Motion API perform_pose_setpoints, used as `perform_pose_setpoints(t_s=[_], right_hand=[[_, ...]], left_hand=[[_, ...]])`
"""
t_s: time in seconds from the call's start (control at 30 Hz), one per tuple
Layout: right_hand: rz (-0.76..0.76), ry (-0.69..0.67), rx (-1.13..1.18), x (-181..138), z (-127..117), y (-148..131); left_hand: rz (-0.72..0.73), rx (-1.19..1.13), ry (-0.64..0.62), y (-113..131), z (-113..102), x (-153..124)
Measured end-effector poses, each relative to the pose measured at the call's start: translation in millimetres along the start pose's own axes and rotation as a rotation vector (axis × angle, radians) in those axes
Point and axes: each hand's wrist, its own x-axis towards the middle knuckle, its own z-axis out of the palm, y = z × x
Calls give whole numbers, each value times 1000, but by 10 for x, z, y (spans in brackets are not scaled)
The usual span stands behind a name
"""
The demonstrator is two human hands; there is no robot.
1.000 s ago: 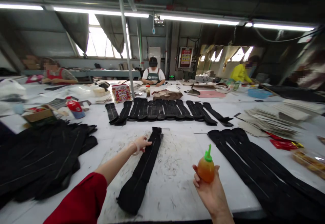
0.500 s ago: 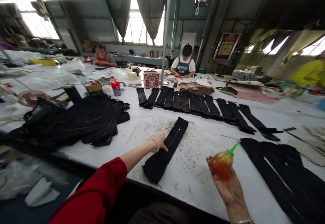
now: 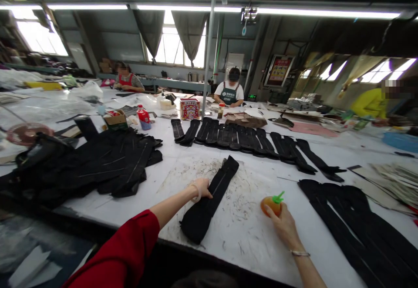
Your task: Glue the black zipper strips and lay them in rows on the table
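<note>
A long black fabric piece [image 3: 211, 203] lies slantwise on the white table in front of me, its wide rounded end nearest the edge. My left hand [image 3: 203, 188] is closed on its left side, thumb on top and the other fingers partly hidden. To the right, my right hand [image 3: 283, 219] grips a squeeze bottle [image 3: 268, 205] of orange liquid with a green nozzle that points up. Whether the bottle touches the table, I cannot tell. Further right, more black fabric pieces [image 3: 352, 218] lie partly overlapping.
A row of black pieces [image 3: 241, 135] stretches across the table beyond my hands. At left is a heap of black fabric [image 3: 114, 162]. A red bottle [image 3: 143, 116] and a patterned box [image 3: 190, 108] stand behind. Two people sit opposite; another is at right.
My right hand has turned from palm up to palm down around the squeeze bottle and moved it left and lower. The left hand stays on the fabric piece. The view has tilted slightly upward.
</note>
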Motion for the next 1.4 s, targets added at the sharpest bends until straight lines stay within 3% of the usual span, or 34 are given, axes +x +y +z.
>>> perform_pose_setpoints(t_s=[0.13, 0.23, 0.3, 0.4, 0.47, 0.53, 0.73, 0.87, 1.03, 1.17, 1.3, 1.4], right_hand=[[-64, 78, -139, -146, -77, 8], [-165, 43, -123, -529, -3, -57], [-288, -133, -34, -884, 98, -162], [-516, -442, -132, -1363, 258, -368], [-646, -603, -246, -1544, 331, -470], [-708, -652, -319, -1608, 366, -502], [-807, -510, -412, -1600, 417, -388], [-795, -328, -395, -1575, 567, -368], [-542, -103, -218, -1442, 740, -296], [-505, -52, -207, -1409, 810, -236], [-482, -18, -175, -1448, 797, -242], [-408, 96, -85, -1497, 697, -222]], left_hand=[[24, -328, 2, -14, 98, -42], [43, -643, 48, -21, 240, -155], [46, -853, 96, -23, 355, -254], [2, -1110, 139, -24, 506, -407], [-57, -1233, 104, -27, 569, -512], [-121, -1320, -1, -32, 603, -625], [-242, -1467, -345, -40, 699, -904], [-272, -1592, -453, -17, 801, -896], [-290, -1598, -427, 6, 873, -859], [-251, -1554, -385, 6, 901, -931], [-174, -1514, -268, 34, 941, -995], [-186, -1515, -261, 85, 953, -989]])
